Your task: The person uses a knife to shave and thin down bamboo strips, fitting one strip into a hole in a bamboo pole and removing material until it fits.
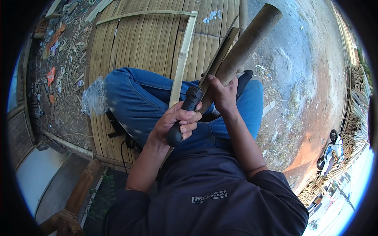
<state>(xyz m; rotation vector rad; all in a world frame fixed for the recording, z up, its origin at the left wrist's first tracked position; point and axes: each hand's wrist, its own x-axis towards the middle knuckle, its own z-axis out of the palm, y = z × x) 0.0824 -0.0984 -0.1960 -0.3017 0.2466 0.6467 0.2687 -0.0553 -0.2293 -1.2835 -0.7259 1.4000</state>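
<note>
My left hand (176,122) fingers are wrapped tight on the knife (197,94), right hand (223,93) clamping the bamboo pole (248,41); best keep the blade along the grain, right fingers clear.

A slatted bamboo platform (145,43) fills the far middle, with a loose split bamboo strip (182,63) lying across it. A crumpled clear plastic bag (93,99) sits at its left edge. Litter and scraps (55,59) cover the ground far left. Right lies bare dirt ground (315,78), with what may be a parked scooter (328,155) beside stacked bamboo poles (354,129).
</note>
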